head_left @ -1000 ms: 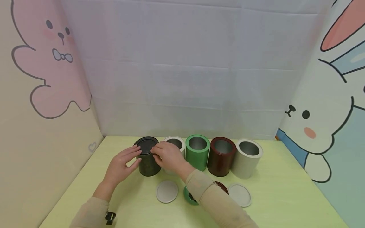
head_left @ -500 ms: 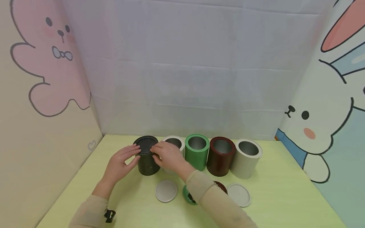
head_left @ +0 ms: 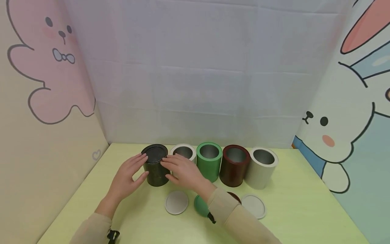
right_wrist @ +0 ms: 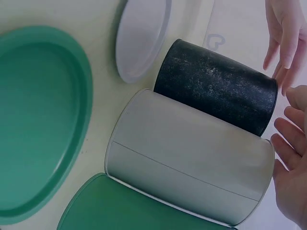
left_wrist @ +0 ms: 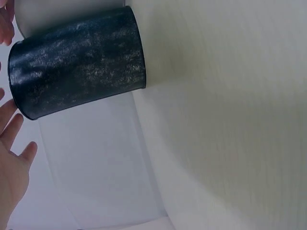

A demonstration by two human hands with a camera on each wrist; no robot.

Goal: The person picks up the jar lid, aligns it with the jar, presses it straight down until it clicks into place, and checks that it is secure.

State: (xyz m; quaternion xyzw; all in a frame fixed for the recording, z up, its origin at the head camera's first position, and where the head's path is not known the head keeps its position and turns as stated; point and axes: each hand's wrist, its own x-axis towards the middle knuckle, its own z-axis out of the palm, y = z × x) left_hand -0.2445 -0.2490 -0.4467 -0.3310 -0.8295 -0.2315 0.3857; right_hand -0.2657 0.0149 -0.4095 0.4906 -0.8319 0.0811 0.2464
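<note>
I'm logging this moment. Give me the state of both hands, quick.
Left hand: open, at the near-left side of the black can, holding nothing.
Right hand: open, at the can's right side, holding nothing.

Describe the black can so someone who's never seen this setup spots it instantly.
Toward the back of the pale green table stands a row of five cans. Take the far-left one, between the left hand and the right hand: the black can. It alone is black and has its lid on; the others stand open.
</note>
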